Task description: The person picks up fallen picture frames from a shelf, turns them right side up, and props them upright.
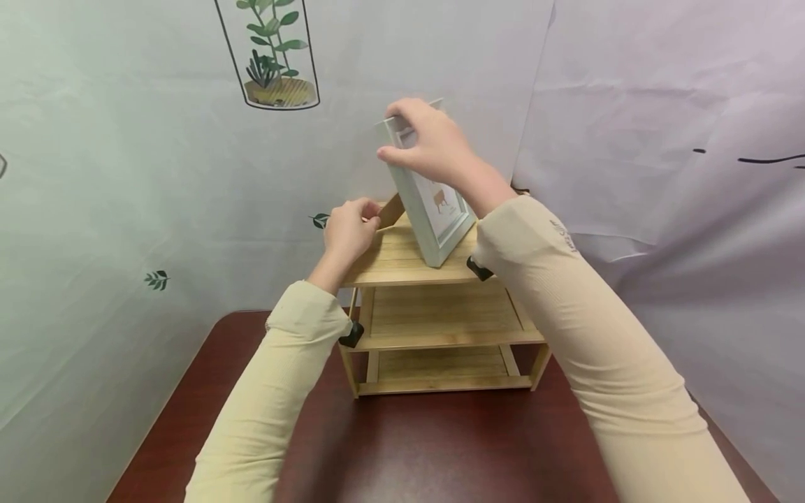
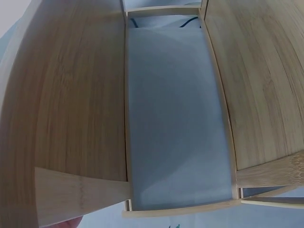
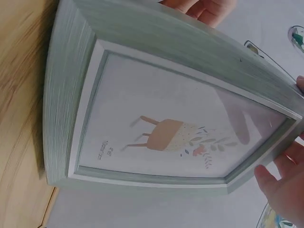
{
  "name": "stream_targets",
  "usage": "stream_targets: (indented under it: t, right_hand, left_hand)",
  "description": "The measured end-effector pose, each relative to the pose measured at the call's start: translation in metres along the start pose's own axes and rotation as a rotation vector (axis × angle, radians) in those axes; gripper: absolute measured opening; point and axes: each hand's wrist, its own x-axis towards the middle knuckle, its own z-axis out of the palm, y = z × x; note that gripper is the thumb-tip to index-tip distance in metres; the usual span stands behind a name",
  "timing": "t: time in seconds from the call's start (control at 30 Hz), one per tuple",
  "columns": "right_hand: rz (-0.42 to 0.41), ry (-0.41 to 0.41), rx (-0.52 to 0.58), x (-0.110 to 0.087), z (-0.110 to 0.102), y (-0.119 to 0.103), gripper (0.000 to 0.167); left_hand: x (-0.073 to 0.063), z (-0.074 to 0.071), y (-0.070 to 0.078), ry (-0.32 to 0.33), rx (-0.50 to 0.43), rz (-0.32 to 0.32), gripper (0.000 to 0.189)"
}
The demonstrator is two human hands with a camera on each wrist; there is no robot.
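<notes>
A pale green picture frame [image 1: 423, 209] stands tilted on the top board of a light wooden shelf rack [image 1: 402, 262]. Inside it is a print of an orange-brown animal with leaves [image 3: 166, 135]. My right hand [image 1: 434, 143] grips the frame's upper edge, thumb on the near side. Behind the frame, a brown stand leg [image 1: 392, 212] slants out from its back; my left hand [image 1: 351, 230] pinches this leg between thumb and fingers. In the right wrist view, the left fingers [image 3: 204, 10] show past the frame's edge.
Lower tiers [image 1: 440, 311] of the rack sit under the top board. The rack stands on a dark red table [image 1: 440, 447]. A pale printed cloth [image 1: 157, 175] hangs close behind and at both sides.
</notes>
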Motion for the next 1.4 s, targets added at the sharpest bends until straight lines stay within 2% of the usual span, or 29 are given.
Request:
stream_targets:
  t: [0.17,0.6,0.73,0.9,1.0,1.13,1.3,1.4]
  right_hand:
    - [-0.003,-0.036,0.030,0.005,0.005,0.000,0.051]
    - [-0.027,-0.029,0.017,0.005,0.007,-0.002,0.051]
    - [-0.029,-0.028,0.020,0.001,0.006,-0.003,0.059]
    - [0.025,0.020,0.115,-0.007,-0.001,0.005,0.071]
    - [0.093,0.062,0.192,-0.013,-0.007,0.018,0.072]
    - [0.176,0.075,0.267,-0.021,-0.009,0.038,0.072]
    - [0.250,0.005,0.259,-0.030,-0.005,0.060,0.076]
    - [0.291,-0.065,0.264,-0.034,-0.001,0.069,0.080]
  left_hand:
    - [-0.001,0.001,-0.001,-0.030,0.018,-0.025,0.016]
    - [-0.001,0.000,-0.002,-0.031,0.020,-0.035,0.017]
    - [-0.002,-0.002,-0.001,-0.050,-0.005,-0.039,0.021]
    - [-0.007,-0.005,-0.001,-0.058,-0.062,-0.033,0.029]
    - [-0.012,-0.008,0.000,-0.026,-0.126,-0.018,0.034]
    - [-0.023,-0.009,0.005,0.069,-0.270,0.004,0.045]
    - [-0.040,-0.004,0.019,0.203,-0.467,0.066,0.059]
    - [-0.049,0.003,0.029,0.242,-0.544,0.128,0.068]
